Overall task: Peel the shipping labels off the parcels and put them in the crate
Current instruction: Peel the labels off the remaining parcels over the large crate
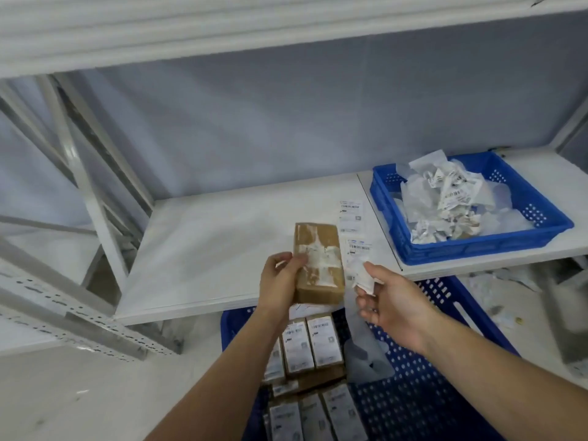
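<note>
My left hand (280,283) grips a brown cardboard parcel (319,265) by its left side, just above the white shelf's front edge; white label residue and tape cover its top. My right hand (389,305) pinches a crumpled white peeled label (362,275) between thumb and fingers, just right of the parcel. A shallow blue crate (547,224) on the shelf at the right holds a heap of crumpled labels (445,198). Below the shelf, a large blue crate (429,396) holds several labelled brown parcels (313,345).
Two flat labels (350,214) lie on the white shelf (206,243) between the parcel and the shallow crate. Grey metal racking uprights (86,186) stand at the left. Paper scraps litter the floor at the right (509,288). An upper shelf hangs overhead.
</note>
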